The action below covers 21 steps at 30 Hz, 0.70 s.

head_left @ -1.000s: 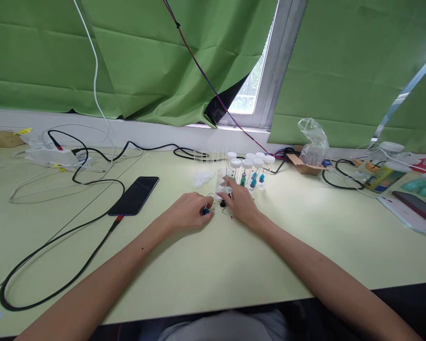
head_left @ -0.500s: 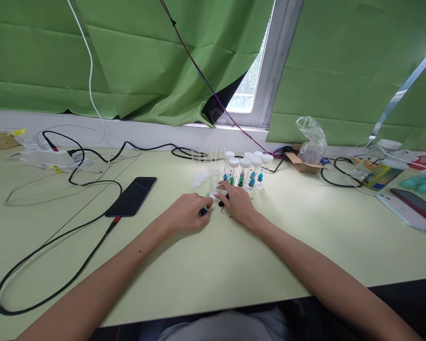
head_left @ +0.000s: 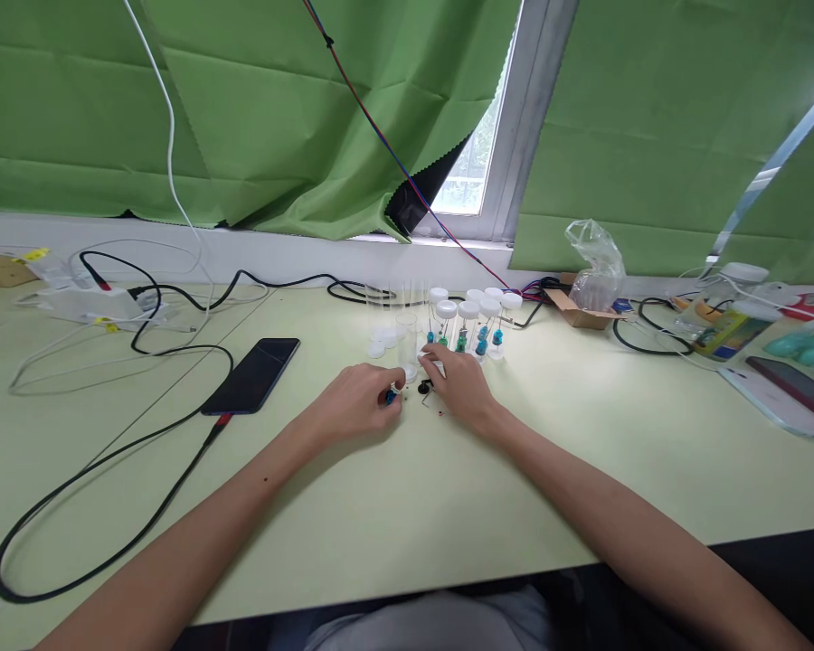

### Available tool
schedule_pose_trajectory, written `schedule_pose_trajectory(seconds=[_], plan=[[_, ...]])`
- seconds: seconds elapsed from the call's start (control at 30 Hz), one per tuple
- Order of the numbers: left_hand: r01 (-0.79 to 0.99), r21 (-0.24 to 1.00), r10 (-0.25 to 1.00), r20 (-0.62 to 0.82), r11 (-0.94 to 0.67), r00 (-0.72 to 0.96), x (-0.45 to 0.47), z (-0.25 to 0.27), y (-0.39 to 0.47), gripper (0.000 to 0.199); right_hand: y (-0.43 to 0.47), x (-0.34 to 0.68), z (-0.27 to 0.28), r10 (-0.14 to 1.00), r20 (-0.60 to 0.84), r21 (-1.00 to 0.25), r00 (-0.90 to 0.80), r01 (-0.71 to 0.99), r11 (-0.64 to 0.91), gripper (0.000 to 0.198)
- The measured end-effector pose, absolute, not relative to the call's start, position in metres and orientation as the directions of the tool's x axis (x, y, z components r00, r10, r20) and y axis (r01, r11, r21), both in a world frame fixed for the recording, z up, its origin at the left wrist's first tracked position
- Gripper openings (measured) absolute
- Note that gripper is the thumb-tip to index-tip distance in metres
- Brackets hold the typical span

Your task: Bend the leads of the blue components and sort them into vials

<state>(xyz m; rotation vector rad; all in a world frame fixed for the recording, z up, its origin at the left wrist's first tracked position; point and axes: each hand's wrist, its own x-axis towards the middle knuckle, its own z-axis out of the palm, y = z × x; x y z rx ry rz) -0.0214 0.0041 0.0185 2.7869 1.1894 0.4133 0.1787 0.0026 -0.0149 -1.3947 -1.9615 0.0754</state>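
My left hand (head_left: 364,398) is closed on a small blue part (head_left: 390,396) with a pale end, just above the table. My right hand (head_left: 459,382) has thumb and fingertips drawn together beside an open clear tube (head_left: 407,351) that stands upright. Something whitish shows at those fingertips, too small to name. Below them lie a small black round part (head_left: 424,387) and a thin bent metal pin (head_left: 426,401). Behind the right hand stand several clear tubes with white caps (head_left: 468,309), with blue and green parts inside.
Several loose white caps (head_left: 376,348) lie by more clear tubes at the back. A black phone (head_left: 252,375) on a cable lies left. At the right are a cardboard box (head_left: 580,312) with a plastic bag, a jar (head_left: 736,285) and another phone (head_left: 797,387).
My right fingertips have come slightly away from the clear tube, which now shows down to its base. My left hand has turned a little, showing more of the blue part.
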Motion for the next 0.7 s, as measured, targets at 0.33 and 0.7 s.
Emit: schedule_pose_trajectory(seconds=[0.33, 0.7], plan=[[0.591, 0.644, 0.864, 0.248, -0.485, 0.438, -0.015, 0.014, 0.006, 0.021, 0.001, 0.190, -0.016, 0.739, 0.647, -0.439, -0.189, 0.700, 0.563, 0.018], [0.398, 0.856, 0.902, 0.161, -0.330, 0.401, -0.011, 0.012, 0.004, 0.027, -0.012, 0.184, -0.015, 0.699, 0.587, -0.426, -0.408, 0.579, 0.695, 0.018]])
